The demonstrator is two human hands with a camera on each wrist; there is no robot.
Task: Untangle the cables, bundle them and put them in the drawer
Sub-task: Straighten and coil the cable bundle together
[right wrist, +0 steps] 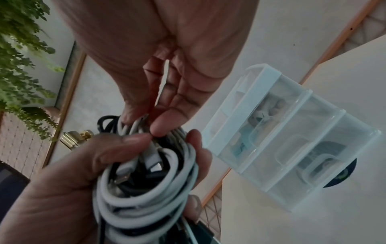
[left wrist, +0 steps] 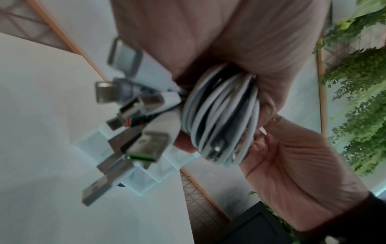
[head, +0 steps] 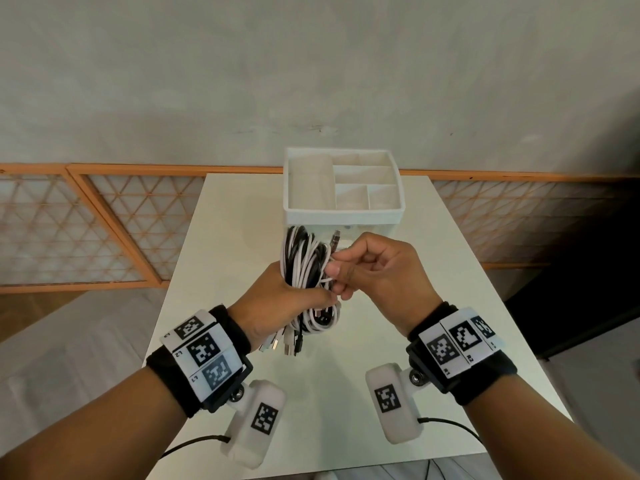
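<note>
A coiled bundle of white and black cables point(head: 306, 268) point(left wrist: 221, 115) point(right wrist: 146, 178) is held above the table. My left hand point(head: 277, 306) point(right wrist: 87, 173) grips the bundle round its middle, thumb across the front. Several USB plugs point(head: 284, 344) point(left wrist: 133, 125) hang below that hand. My right hand point(head: 360, 268) point(right wrist: 158, 115) pinches a strand at the bundle's upper right side with thumb and fingers. Behind the bundle stands the white drawer unit point(head: 343, 188) point(right wrist: 288, 142) point(left wrist: 146, 175), with an open compartment tray on top and translucent drawers that look closed.
The white table point(head: 433, 289) carries the drawer unit at its far edge. An orange-framed lattice panel point(head: 86, 230) runs along the wall behind. Green foliage point(right wrist: 18, 66) shows in the wrist views. Dark furniture point(head: 588, 271) stands at the right.
</note>
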